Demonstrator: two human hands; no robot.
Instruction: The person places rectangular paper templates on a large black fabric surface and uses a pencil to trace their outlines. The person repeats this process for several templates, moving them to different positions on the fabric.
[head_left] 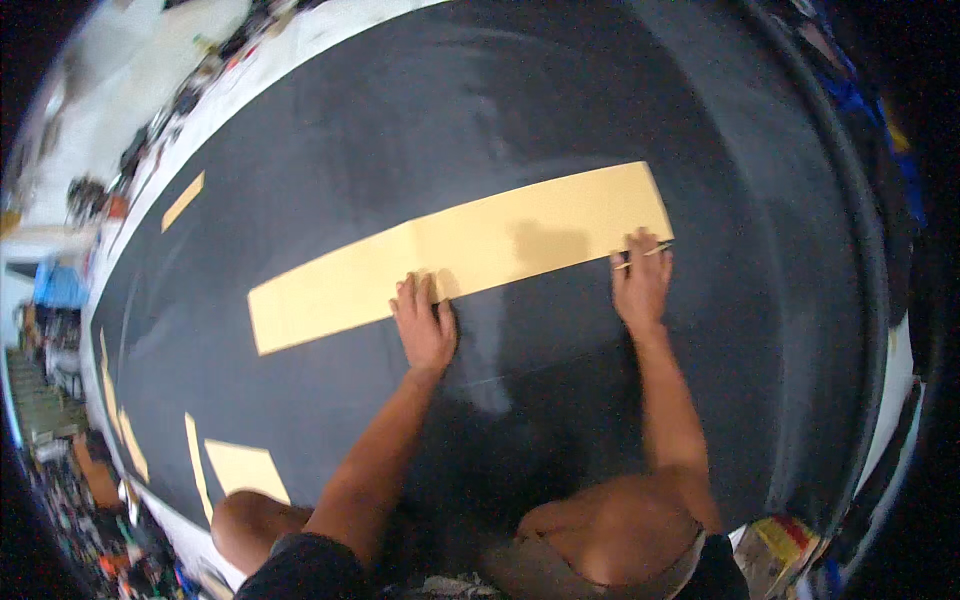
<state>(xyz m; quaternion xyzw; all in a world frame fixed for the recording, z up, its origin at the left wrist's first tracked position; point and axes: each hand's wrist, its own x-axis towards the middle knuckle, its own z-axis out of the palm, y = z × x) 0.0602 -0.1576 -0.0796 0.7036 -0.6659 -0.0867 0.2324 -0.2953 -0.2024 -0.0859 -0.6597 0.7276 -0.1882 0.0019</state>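
A long tan strip of paper or card (350,275) lies slantwise on a large black sheet (560,400), its right end farther away than its left. My left hand (425,325) rests on the strip's near edge left of its right half, fingers stretched out and palm down. At the strip's near right corner, my right hand (642,285) has its fingertips on the edge. Threaded between those fingers is a thin, pale, pencil-like stick (657,248) with a dark end pointing right. The strip carries a shadow near its middle.
Smaller tan pieces lie on the black sheet: a short strip (183,202) at the far left, a wider piece (245,468) by my left knee (245,525), and narrow slivers (197,465) along the left. Clutter (90,520) lines the left side. A rolled black edge (865,270) runs along the right.
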